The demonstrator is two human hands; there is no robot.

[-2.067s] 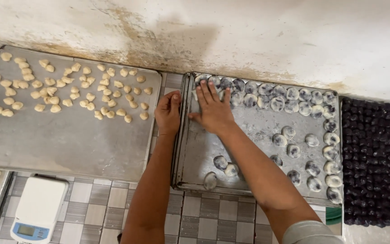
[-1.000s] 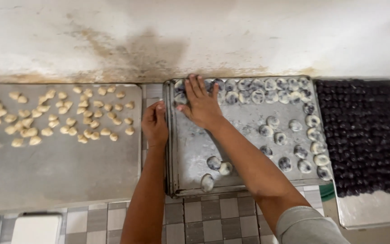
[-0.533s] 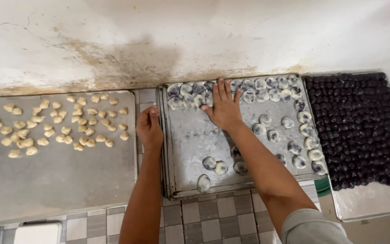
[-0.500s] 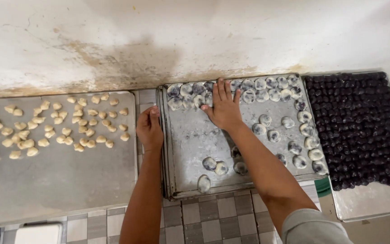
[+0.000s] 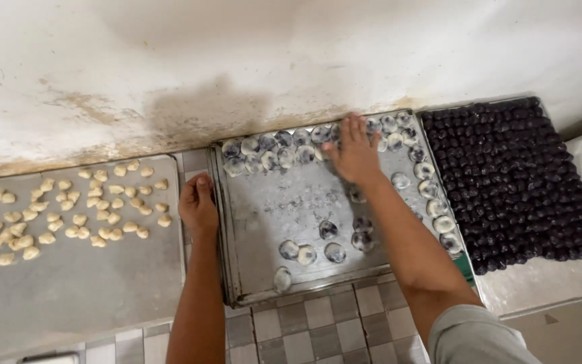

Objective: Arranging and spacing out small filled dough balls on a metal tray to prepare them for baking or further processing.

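Here, left hand (image 5: 199, 205) lay flat, gripping nothing, bracing the middle tray's (image 5: 264, 283) left rim; right hand (image 5: 355, 152), fingers spread, rested on filled dough rounds (image 5: 274, 149) in the far row. Light pressure judged best.

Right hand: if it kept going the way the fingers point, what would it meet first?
Probably the filled dough rounds at the tray's far edge, just past the right hand, then the wall.
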